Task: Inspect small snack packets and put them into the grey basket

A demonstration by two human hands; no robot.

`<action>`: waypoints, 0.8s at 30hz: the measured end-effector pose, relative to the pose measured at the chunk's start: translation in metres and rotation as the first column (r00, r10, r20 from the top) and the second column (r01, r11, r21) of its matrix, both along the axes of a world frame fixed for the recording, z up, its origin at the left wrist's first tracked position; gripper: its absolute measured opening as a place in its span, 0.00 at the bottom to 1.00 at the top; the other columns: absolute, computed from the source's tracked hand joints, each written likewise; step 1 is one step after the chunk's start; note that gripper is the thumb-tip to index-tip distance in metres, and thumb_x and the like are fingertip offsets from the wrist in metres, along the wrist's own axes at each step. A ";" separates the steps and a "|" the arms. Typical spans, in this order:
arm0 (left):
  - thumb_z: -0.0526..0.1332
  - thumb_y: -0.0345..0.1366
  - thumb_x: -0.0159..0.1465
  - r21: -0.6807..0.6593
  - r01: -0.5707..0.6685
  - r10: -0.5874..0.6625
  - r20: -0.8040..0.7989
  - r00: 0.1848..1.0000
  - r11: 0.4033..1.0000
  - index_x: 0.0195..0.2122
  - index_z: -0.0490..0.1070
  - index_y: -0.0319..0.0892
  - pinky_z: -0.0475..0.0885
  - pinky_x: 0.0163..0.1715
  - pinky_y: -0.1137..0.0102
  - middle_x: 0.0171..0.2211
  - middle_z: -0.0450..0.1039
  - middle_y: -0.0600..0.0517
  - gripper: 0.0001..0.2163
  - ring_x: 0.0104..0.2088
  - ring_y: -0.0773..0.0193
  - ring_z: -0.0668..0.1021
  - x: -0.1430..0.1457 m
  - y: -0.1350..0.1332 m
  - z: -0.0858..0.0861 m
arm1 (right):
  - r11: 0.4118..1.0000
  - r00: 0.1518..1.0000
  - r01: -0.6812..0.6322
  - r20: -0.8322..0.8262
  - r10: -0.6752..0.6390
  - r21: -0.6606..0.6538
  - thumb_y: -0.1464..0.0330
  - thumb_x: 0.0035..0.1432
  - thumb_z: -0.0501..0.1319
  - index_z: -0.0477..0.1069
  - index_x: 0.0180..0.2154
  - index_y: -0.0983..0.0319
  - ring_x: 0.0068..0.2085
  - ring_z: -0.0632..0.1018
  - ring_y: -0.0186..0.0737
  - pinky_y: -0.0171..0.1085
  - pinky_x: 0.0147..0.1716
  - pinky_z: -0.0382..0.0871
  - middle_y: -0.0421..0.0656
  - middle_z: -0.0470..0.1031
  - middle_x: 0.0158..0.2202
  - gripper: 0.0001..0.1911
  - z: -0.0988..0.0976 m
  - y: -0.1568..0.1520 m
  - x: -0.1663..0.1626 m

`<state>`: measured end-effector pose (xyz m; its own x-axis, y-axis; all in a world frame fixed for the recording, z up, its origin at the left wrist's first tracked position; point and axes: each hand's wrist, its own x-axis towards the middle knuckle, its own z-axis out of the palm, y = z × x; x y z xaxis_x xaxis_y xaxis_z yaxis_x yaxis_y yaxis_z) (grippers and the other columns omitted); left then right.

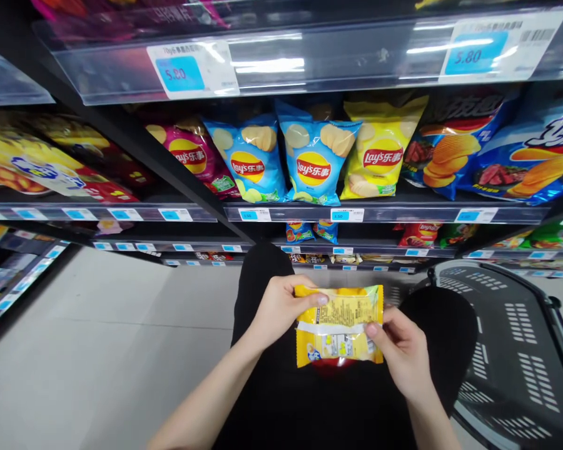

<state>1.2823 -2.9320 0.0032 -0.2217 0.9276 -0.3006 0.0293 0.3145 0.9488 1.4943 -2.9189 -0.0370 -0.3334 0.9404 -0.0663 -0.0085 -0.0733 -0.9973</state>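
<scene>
I hold a small yellow chip bag [338, 325] in both hands, its printed back side facing me, low in front of my black clothing. My left hand [276, 309] pinches the bag's upper left edge with thumb and fingers closed on it. My right hand [403, 350] grips the bag's right edge near the lower corner. Straight ahead, a shelf [385, 214] carries Lay's bags: a pink one [194, 156], two blue ones [253, 164] [315, 164] and a yellow one [380, 153].
A black plastic shopping basket [511, 356] stands at my right, close to my right hand. Dark blue chip bags [497, 150] fill the shelf's right end. Lower shelves with price tags [347, 215] run below. Grey floor tiles [98, 350] spread to the left.
</scene>
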 end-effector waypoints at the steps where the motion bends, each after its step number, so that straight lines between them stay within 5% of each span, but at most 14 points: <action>1: 0.72 0.40 0.44 -0.003 -0.046 0.046 0.042 0.998 0.999 0.18 0.74 0.37 0.59 0.17 0.77 0.16 0.70 0.54 0.12 0.18 0.70 0.68 0.004 -0.002 -0.003 | 0.999 0.999 0.032 0.006 -0.032 0.037 0.62 0.55 0.65 0.70 0.23 0.61 0.23 0.71 0.34 0.32 0.21 0.65 0.41 0.73 0.23 0.12 -0.001 -0.001 0.000; 4: 0.73 0.42 0.42 -0.028 -0.140 0.143 0.180 0.973 0.990 0.15 0.69 0.38 0.56 0.15 0.77 0.13 0.65 0.57 0.16 0.15 0.73 0.64 0.014 -0.005 -0.011 | 0.995 0.997 0.079 -0.004 -0.078 0.059 0.62 0.55 0.64 0.68 0.22 0.61 0.22 0.69 0.33 0.31 0.20 0.63 0.40 0.71 0.22 0.14 -0.001 -0.005 0.000; 9: 0.73 0.47 0.43 0.029 -0.218 0.207 0.205 0.956 0.976 0.17 0.69 0.38 0.58 0.14 0.79 0.13 0.65 0.58 0.18 0.15 0.74 0.64 0.011 -0.007 -0.021 | 0.980 0.991 0.041 -0.118 -0.065 -0.194 0.59 0.54 0.64 0.63 0.22 0.61 0.20 0.66 0.30 0.28 0.19 0.59 0.38 0.68 0.20 0.18 0.004 -0.004 -0.007; 11: 0.72 0.49 0.45 0.065 -0.137 0.119 0.223 0.967 0.988 0.24 0.74 0.39 0.64 0.17 0.78 0.17 0.70 0.55 0.18 0.17 0.71 0.69 0.002 -0.013 -0.026 | 0.978 0.993 0.034 -0.105 -0.057 -0.207 0.58 0.54 0.64 0.62 0.21 0.61 0.20 0.64 0.29 0.29 0.19 0.57 0.37 0.65 0.19 0.19 0.007 -0.004 -0.010; 13: 0.71 0.50 0.45 0.034 0.086 -0.092 0.273 0.958 0.996 0.33 0.78 0.40 0.69 0.19 0.75 0.22 0.76 0.51 0.20 0.20 0.64 0.75 -0.011 -0.022 -0.031 | 0.986 0.997 0.029 -0.069 -0.041 -0.167 0.57 0.56 0.62 0.62 0.22 0.61 0.21 0.63 0.30 0.29 0.20 0.56 0.36 0.62 0.19 0.18 0.011 -0.005 -0.011; 14: 0.71 0.47 0.47 -0.021 0.220 -0.207 0.265 0.942 0.975 0.33 0.79 0.39 0.71 0.18 0.73 0.22 0.77 0.49 0.18 0.19 0.62 0.76 -0.018 -0.026 -0.032 | 0.990 0.998 0.013 -0.052 -0.021 -0.137 0.58 0.57 0.61 0.63 0.22 0.61 0.22 0.63 0.30 0.30 0.20 0.56 0.36 0.62 0.19 0.18 0.013 -0.005 -0.010; 18: 0.68 0.44 0.53 0.036 0.350 -0.350 0.000 0.937 0.936 0.23 0.80 0.43 0.74 0.16 0.70 0.17 0.78 0.50 0.10 0.15 0.59 0.77 -0.035 -0.032 -0.021 | 1.000 0.999 -0.001 -0.050 0.002 0.019 0.60 0.57 0.62 0.68 0.23 0.61 0.25 0.65 0.32 0.32 0.24 0.58 0.37 0.63 0.22 0.15 0.024 -0.008 -0.002; 21: 0.69 0.36 0.52 0.234 0.526 -0.431 -0.358 0.829 0.818 0.24 0.81 0.49 0.75 0.17 0.71 0.19 0.79 0.52 0.01 0.17 0.59 0.78 -0.024 -0.022 0.003 | 0.982 0.977 0.180 -0.123 -0.172 0.053 0.58 0.53 0.65 0.73 0.21 0.61 0.27 0.66 0.34 0.33 0.25 0.60 0.38 0.63 0.23 0.16 0.029 -0.011 0.016; 24: 0.66 0.31 0.56 0.355 0.699 -0.445 -0.574 0.687 0.621 0.33 0.81 0.53 0.77 0.23 0.71 0.23 0.80 0.54 0.08 0.22 0.59 0.80 0.001 -0.006 0.023 | 0.965 0.955 0.259 -0.133 -0.263 -0.053 0.56 0.52 0.66 0.78 0.24 0.60 0.20 0.63 0.31 0.31 0.20 0.57 0.37 0.63 0.19 0.14 0.024 -0.018 0.048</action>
<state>1.2837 -2.9377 0.0266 0.4362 0.8687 0.2350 0.4282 -0.4300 0.7948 1.5423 -2.9365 -0.0128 -0.0849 0.9938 -0.0715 -0.1692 -0.0851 -0.9819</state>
